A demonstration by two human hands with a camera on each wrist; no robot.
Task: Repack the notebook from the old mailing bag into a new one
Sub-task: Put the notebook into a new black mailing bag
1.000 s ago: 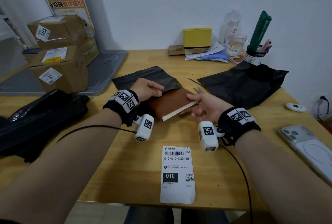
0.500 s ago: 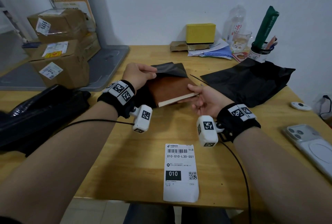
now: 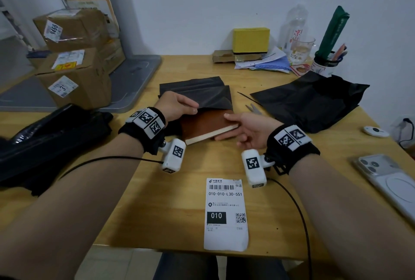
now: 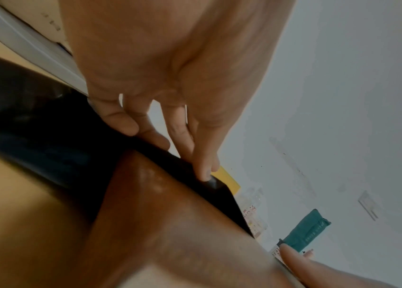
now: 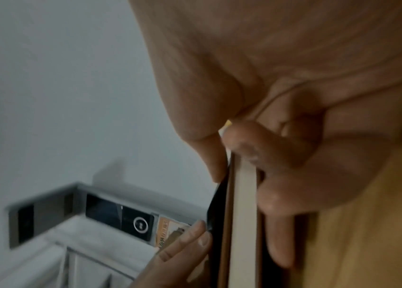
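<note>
A brown notebook (image 3: 205, 123) sticks out of the mouth of a smooth black mailing bag (image 3: 202, 91) at the table's middle; its far end is hidden inside. My left hand (image 3: 177, 105) pinches the bag's upper edge, thumb on top. My right hand (image 3: 244, 129) grips the notebook's near right corner, thumb on the cover and fingers beneath. In the left wrist view the fingers (image 4: 204, 165) hold the bag's edge (image 4: 35, 126) over the notebook (image 4: 170, 224). The right wrist view shows the page edge (image 5: 243, 214) pinched. A crumpled black bag (image 3: 310, 100) lies to the right.
A white shipping label (image 3: 225, 214) lies near the front edge. Scissors (image 3: 253, 108) sit between the two bags. A phone (image 3: 390, 185) is at the right, a black plastic pile (image 3: 45, 136) at the left, cardboard boxes (image 3: 74, 59) at the back left, clutter along the wall.
My left hand went from resting flat on the bag to pinching and lifting its mouth edge. The bag has bunched up behind it. The right hand keeps its grip on the notebook.
</note>
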